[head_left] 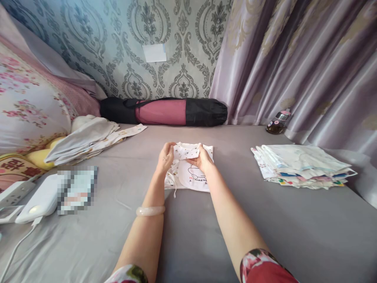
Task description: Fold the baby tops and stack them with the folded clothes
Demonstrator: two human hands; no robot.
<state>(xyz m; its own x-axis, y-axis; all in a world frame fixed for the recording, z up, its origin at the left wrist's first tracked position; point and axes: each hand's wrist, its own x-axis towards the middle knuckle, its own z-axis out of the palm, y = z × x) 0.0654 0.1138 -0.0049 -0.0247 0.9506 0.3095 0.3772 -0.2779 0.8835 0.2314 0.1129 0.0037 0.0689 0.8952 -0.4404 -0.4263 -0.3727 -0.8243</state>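
A small white printed baby garment (196, 181) lies partly folded on the grey bed sheet in front of me. Its front carries a line drawing and lettering, and a thin tie string hangs from its left side. My left hand (166, 156) pinches the upper left corner of the folded-over part. At the upper right, my right hand (202, 159) grips the same fold, thumb on top and fingers tucked beneath the cloth. The fold is raised a little off the layer below. A pale bangle (150, 211) circles my left wrist.
To the right sits a stack of folded clothes (303, 165), with a dark bottle (278, 122) behind it. A black and pink rolled bag (161, 111) lines the wall. Loose clothes (88, 137), a white device (43, 198) and a power strip (16, 192) lie left.
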